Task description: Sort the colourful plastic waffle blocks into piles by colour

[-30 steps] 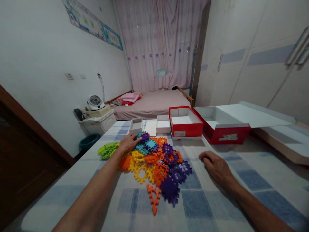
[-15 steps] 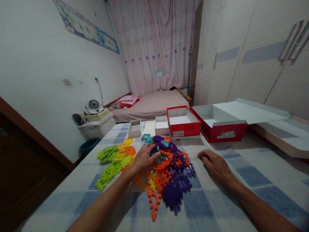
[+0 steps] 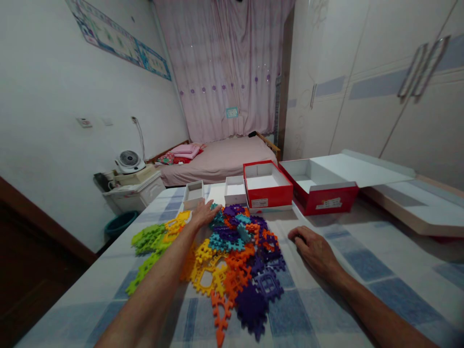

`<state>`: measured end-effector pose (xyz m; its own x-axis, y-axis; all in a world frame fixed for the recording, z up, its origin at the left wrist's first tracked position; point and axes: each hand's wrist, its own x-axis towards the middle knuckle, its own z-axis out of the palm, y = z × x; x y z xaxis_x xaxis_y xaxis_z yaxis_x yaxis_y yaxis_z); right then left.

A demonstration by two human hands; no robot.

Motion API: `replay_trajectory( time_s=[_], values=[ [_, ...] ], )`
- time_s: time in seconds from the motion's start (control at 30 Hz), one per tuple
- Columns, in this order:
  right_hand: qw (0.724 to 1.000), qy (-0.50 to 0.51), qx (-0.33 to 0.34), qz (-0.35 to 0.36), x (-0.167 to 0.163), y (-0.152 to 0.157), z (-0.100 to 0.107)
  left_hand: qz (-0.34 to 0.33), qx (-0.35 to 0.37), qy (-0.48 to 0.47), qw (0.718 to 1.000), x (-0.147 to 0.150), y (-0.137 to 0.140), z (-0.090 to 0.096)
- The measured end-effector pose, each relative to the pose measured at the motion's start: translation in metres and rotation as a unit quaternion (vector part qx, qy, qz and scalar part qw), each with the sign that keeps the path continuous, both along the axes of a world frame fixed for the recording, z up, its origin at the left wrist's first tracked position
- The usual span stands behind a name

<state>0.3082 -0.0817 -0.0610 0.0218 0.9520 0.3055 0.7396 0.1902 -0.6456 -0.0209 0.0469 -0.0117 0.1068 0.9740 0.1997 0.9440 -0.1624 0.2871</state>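
Observation:
Flat, toothed plastic building pieces lie in a heap before me on a checked tablecloth. My left hand is at the far left of the heap, fingers apart, beside the teal pieces; whether it touches them I cannot tell. Beneath and beside that arm are yellow pieces and green pieces. Orange pieces and purple pieces fill the middle and right. My right hand rests on the cloth right of the heap, fingers curled in, nothing visible in them.
Behind the heap stand two small white boxes and a red box. Right of them is a larger red box with its white lid folded out. A bed lies beyond the table.
My left hand has moved from the middle of the heap to its far left edge, uncovering teal and purple pieces. My right hand stays on the cloth. The view has shifted slightly.

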Motion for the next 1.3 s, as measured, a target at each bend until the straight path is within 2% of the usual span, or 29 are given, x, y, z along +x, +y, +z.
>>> replay_trajectory(
  time_s=[0.17, 0.33, 0.5, 0.63, 0.87, 1.17, 1.3],
  values=[
    [1.0, 0.009, 0.0, -0.004, -0.001, 0.0, 0.0, -0.043, -0.033, -0.012, 0.998, 0.006, 0.012, -0.009],
    [1.0, 0.009, -0.003, -0.003, 0.001, 0.002, -0.003, -0.088, -0.057, -0.018, 0.994, 0.006, 0.002, -0.011],
    [1.0, 0.006, 0.005, -0.004, 0.0, 0.002, -0.004, -0.091, -0.081, -0.045, 0.991, 0.009, -0.011, -0.007],
    [1.0, 0.0, 0.001, -0.009, -0.002, 0.001, -0.002, -0.079, -0.064, -0.09, 0.991, 0.02, -0.003, -0.005],
    [1.0, 0.006, -0.004, 0.001, -0.001, 0.001, -0.002, -0.137, -0.094, -0.151, 0.974, 0.039, 0.004, -0.011],
    [1.0, 0.002, -0.001, -0.005, -0.003, 0.001, -0.001, -0.185, -0.137, -0.174, 0.958, 0.043, -0.028, 0.002],
    [1.0, 0.006, -0.005, -0.006, -0.004, 0.002, -0.002, -0.229, -0.146, -0.154, 0.95, 0.052, -0.047, 0.007]
  ],
)
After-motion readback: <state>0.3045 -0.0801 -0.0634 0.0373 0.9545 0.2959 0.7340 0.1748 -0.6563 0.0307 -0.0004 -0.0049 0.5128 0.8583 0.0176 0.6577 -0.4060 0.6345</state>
